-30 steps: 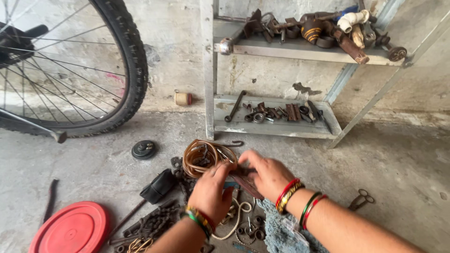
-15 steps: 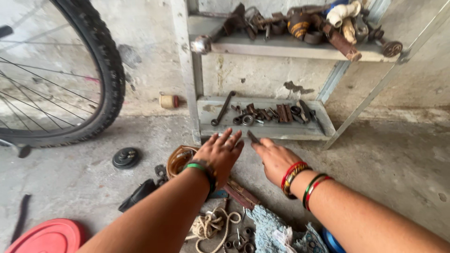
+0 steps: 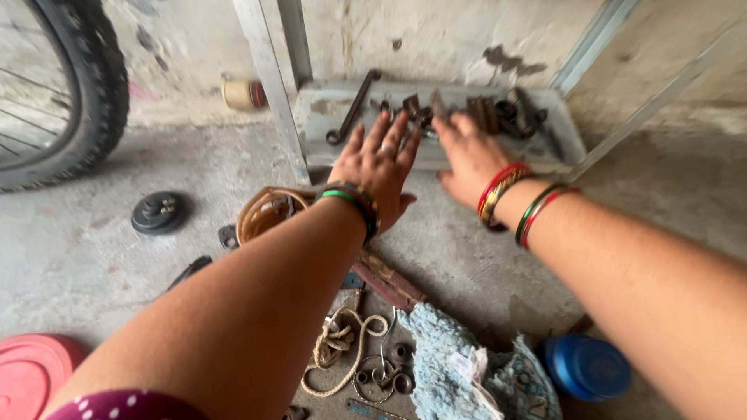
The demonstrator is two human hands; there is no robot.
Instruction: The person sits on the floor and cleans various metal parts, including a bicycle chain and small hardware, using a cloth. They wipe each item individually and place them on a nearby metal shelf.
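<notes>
Closest to the camera both forearms fill the bottom and run out of frame, so the blue cloth point(image 3: 467, 365), the rope point(image 3: 342, 342) and the rusty hinge point(image 3: 387, 281) on the floor are half covered. Further out the left hand point(image 3: 379, 167) is flat with fingers spread wide, gripping nothing, fingertips at the edge of the low metal shelf point(image 3: 327, 117). The right hand point(image 3: 467, 155) lies over the blurry rusty bits there with a small dark piece point(image 3: 437, 105) poking up past its fingertips, pointing away towards the wall; can't tell if it's pinched, and the spanner point(image 3: 354, 107) lies slanted at the shelf's left end

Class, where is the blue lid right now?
The blue lid lies on the floor at lower right, beside the blue cloth, under the right forearm.
</notes>
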